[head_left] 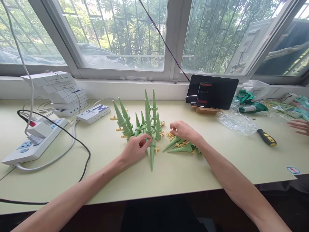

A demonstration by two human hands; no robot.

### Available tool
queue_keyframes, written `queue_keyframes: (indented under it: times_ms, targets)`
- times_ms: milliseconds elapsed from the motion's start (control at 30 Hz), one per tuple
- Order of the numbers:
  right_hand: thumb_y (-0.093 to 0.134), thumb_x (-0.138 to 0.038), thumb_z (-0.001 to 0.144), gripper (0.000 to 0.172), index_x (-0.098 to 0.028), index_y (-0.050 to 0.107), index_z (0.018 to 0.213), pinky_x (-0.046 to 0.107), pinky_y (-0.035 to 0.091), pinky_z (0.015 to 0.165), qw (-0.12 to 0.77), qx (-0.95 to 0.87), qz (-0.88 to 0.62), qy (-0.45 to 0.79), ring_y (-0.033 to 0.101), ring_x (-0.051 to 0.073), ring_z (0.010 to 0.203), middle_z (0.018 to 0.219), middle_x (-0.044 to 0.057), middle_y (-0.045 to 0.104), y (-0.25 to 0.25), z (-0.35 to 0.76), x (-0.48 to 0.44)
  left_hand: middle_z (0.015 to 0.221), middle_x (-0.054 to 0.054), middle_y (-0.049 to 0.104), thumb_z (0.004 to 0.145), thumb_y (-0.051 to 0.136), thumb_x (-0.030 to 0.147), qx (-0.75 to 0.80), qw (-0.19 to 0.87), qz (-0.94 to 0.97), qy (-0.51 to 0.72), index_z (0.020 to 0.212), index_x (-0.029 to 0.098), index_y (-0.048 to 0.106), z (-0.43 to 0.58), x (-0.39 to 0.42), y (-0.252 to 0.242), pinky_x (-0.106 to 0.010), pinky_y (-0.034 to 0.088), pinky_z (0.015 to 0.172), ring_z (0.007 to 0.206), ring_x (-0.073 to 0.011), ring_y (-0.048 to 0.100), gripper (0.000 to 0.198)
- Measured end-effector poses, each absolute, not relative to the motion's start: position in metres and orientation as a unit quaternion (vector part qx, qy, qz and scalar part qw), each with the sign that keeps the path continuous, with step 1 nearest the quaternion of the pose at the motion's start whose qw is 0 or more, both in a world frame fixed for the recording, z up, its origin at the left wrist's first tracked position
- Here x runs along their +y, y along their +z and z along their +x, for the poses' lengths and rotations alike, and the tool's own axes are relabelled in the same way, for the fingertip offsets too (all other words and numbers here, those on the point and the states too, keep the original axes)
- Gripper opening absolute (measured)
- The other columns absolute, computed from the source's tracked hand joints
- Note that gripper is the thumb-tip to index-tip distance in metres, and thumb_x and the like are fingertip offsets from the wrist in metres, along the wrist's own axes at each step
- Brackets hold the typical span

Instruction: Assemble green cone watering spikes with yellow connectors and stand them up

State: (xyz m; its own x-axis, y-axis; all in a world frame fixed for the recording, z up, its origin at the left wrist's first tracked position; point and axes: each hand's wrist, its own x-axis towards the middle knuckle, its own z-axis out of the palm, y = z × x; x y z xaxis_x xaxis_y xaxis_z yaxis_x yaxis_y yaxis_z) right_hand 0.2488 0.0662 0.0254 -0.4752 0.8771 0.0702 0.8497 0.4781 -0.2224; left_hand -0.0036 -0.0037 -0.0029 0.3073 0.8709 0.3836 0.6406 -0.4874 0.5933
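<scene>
On the phone propped against a black tablet, right of upper centre, the digits 00:16:27 stand between reddish bars. A white box at centre left bears a big dark-blue M; its finer print, like that on the stacked white boxes at the upper left, is too small to read. A sticker near the right edge, low in the frame, shows a red mark inside a blue border.

In the middle of the frame stand upright spikes, matte light-green cones with ringed collars, several with small yellow spouts jutting sideways. Just in front, a green spike points towards the bottom of the frame, its upper end pinched between thumb and forefinger of the left hand.

Right of centre, the right hand bends its fingers down to a heap of yellow pieces; whether they pinch one cannot be told. Loose spikes lie beneath it. Another person's hand shows at the right edge, fingers extended.
</scene>
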Motion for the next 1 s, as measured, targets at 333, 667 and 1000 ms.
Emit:
queue_keyframes:
  times_ms: [333,667,1000]
  targets:
    - [0.054,-0.023,0.091,0.015,-0.018,0.068,0.086,0.024,0.034,0.064,0.079,-0.844,-0.522,0.09,0.059,0.016,0.08,0.089,0.007,0.069,0.0205,0.247,0.0693,0.048,0.009,0.035,0.093,0.052,0.029,0.476,0.169,0.794,0.338,0.088,0.016,0.063,-0.0061,-0.0022,-0.0061,-0.022,0.025,0.051,0.046,-0.0074,0.028,0.018]
    - [0.052,-0.022,0.091,0.017,-0.02,0.068,0.084,0.024,0.03,0.06,0.063,-0.831,-0.548,0.081,0.059,0.016,0.078,0.089,0.006,0.069,0.0223,0.2445,0.0669,0.048,0.009,0.036,0.094,0.05,0.033,0.481,0.195,0.789,0.329,0.09,0.015,0.064,-0.0073,-0.0036,-0.0068,-0.023,0.025,0.05,0.046,-0.0079,0.029,0.023]
    - [0.054,-0.02,0.088,0.014,-0.02,0.068,0.084,0.023,0.031,0.061,0.073,-0.822,-0.558,0.092,0.059,0.015,0.079,0.088,0.005,0.07,0.0247,0.2427,0.067,0.05,0.008,0.037,0.094,0.049,0.033,0.478,0.188,0.794,0.326,0.089,0.015,0.063,-0.0074,-0.0016,-0.0076,-0.023,0.025,0.052,0.048,-0.0078,0.028,0.023]
